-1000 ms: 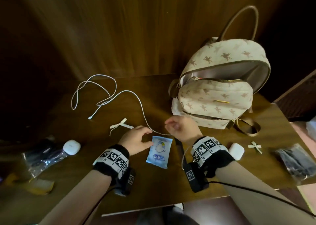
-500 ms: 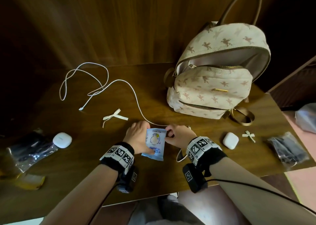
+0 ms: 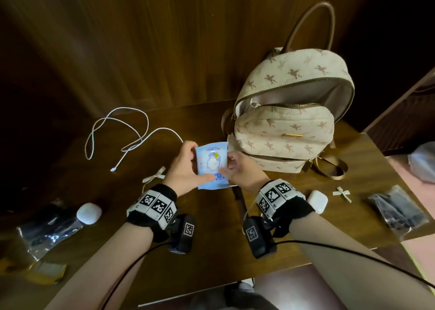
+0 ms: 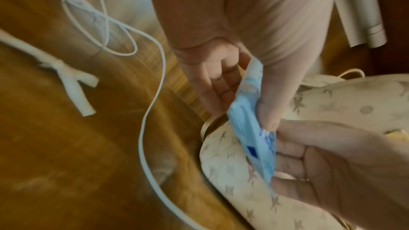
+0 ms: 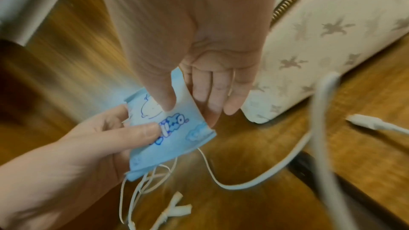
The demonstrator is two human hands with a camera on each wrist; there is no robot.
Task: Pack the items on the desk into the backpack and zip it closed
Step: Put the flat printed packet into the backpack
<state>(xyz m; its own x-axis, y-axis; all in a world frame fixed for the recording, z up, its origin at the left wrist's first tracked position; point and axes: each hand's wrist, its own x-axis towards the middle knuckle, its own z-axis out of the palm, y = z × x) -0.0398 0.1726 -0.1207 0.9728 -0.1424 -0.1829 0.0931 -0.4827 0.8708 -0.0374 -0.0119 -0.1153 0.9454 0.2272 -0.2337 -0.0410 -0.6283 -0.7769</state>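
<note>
I held the blue packet (image 3: 212,167) upright between both hands, my left hand (image 3: 186,166) pinching one long edge and my right hand (image 3: 240,170) the other, above the counter (image 3: 211,239), with the backpack (image 3: 289,121) gaping just beyond my nearer right hand

Packet (image 3: 212,166): you hold it in light blue, with a white cartoon figure, a small yellow patch and dark blue lettering.
Backpack (image 3: 284,130): just beyond your right hand (image 3: 240,172), cream with tan winged-horse print, brass-toned zips, brown handle.
Cable (image 3: 122,130): beyond your left hand (image 3: 186,168), white.
Bows (image 3: 155,176): cream.
Earbud cases (image 3: 89,213): white.
Desk (image 3: 211,239): dark brown woodgrain.
Wristbands (image 3: 154,205): black with black-and-white square markers.
</note>
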